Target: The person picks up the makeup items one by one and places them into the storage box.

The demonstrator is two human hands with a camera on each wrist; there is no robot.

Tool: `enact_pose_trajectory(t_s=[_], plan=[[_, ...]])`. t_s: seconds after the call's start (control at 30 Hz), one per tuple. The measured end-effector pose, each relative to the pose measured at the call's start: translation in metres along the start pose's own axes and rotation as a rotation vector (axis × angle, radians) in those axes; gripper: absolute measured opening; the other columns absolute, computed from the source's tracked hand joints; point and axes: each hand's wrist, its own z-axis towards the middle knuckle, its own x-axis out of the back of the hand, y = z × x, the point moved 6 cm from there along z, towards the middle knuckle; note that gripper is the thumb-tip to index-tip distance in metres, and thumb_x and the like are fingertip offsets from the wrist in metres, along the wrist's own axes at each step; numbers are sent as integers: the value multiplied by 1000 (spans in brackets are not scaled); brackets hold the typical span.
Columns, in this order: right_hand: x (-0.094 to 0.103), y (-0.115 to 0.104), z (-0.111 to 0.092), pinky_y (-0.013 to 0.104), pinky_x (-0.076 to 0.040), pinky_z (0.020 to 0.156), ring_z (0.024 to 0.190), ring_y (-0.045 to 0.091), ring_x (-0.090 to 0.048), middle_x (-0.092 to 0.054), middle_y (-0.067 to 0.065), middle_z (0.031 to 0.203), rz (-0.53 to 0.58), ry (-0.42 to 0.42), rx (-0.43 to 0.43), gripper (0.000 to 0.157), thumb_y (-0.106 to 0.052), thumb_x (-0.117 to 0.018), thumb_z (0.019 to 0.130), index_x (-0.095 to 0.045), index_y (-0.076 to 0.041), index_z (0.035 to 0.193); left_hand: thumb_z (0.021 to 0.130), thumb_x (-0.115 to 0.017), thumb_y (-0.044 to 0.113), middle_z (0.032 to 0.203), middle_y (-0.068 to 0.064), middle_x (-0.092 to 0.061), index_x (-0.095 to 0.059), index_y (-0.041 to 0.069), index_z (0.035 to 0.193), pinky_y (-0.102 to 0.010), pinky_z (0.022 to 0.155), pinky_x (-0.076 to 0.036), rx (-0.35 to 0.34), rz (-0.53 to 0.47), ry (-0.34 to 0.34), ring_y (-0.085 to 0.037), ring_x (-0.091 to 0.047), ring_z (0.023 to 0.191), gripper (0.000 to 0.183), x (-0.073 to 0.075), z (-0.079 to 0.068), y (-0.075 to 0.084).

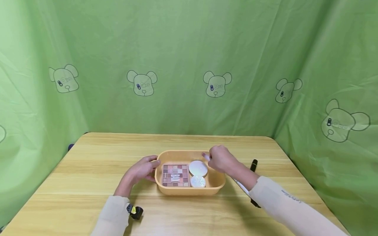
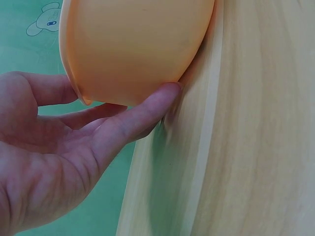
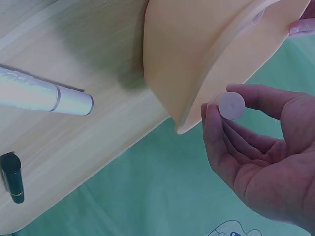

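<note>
An orange plastic basket (image 1: pixel 192 191) stands on the table. Its left end is held by my left hand (image 1: pixel 143 169), with a finger over the rim and the thumb (image 2: pixel 147 110) low against the outer wall. Above the basket's right end, my right hand (image 1: pixel 222 159) pinches a slim pale tube (image 3: pixel 231 106) between thumb and fingers; its round end faces the right wrist camera. Inside the basket lie an eyeshadow palette (image 1: pixel 175 175) on the left, a larger white round compact (image 1: pixel 198 168) and a smaller shiny one (image 1: pixel 198 181) beside it.
Right of the basket, a white tube (image 3: pixel 44 93) lies on the wooden table (image 1: pixel 73 183), partly behind my right forearm in the head view. A small black item (image 1: pixel 253 165) lies farther back, and another dark piece (image 1: pixel 255 203) shows beside the sleeve. Green curtains surround the table.
</note>
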Motion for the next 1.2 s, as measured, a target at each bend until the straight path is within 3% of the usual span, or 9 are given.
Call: enact_pose_trajectory(t_s=[0.2, 0.63, 1.2], plan=[[-5, -4, 0, 20, -35, 44, 44, 11, -42, -45, -3, 46, 1, -15, -12, 55, -25, -61, 102, -51, -13, 50, 108, -43, 20, 147, -32, -48, -21, -6, 158, -46, 82, -65, -2, -4, -2, -44, -58, 127, 61, 0, 0, 0], [-15, -5, 4, 22, -40, 44, 48, 14, -48, -47, 1, 51, -36, -41, -19, 54, -26, -58, 104, -45, -13, 53, 108, -43, 20, 147, -32, -48, -21, -7, 158, -47, 82, -65, 0, 0, 1, -44, -57, 128, 61, 0, 0, 0], [-24, -3, 6, 23, -46, 44, 52, 17, -54, -58, 7, 62, -70, -106, -85, 43, -25, -58, 104, -55, -9, 63, 108, -43, 21, 146, -31, -49, -22, -6, 158, -46, 82, -65, -2, 4, 0, -43, -57, 128, 60, 1, 0, 0]])
